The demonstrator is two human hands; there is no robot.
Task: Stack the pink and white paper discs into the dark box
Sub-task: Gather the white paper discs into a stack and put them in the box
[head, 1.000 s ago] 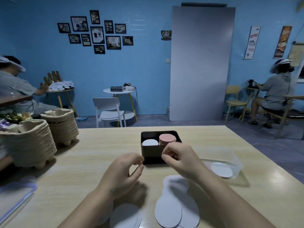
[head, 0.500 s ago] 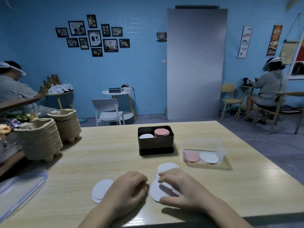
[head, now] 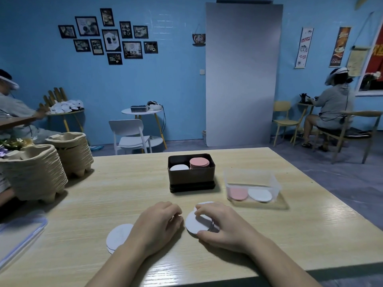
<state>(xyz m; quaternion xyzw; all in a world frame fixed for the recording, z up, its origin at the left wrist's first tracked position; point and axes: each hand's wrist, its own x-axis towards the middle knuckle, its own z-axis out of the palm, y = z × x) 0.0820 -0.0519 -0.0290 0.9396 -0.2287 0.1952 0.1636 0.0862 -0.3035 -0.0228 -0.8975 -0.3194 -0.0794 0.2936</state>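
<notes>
The dark box (head: 191,179) stands at mid-table and holds a white disc stack (head: 179,168) on its left and a taller pink disc stack (head: 199,162) on its right. Nearer me, loose white discs (head: 192,223) lie overlapped on the table. My right hand (head: 222,223) lies over them, fingers curled on the far edge and thumb at the near edge. My left hand (head: 158,224) rests beside it on the table with loosely curled fingers, holding nothing. More white discs (head: 118,237) lie partly under my left wrist.
A clear plastic tub (head: 252,180) right of the box holds one pink disc (head: 237,193) and one white disc (head: 260,195). Stacked pulp trays (head: 35,175) fill the table's left side, and a clear lid (head: 18,235) lies at the near left. Two people sit at other tables.
Both hands have drawn back from the box to the near part of the table. My right hand has settled over the loose white discs; my left has come down beside it.
</notes>
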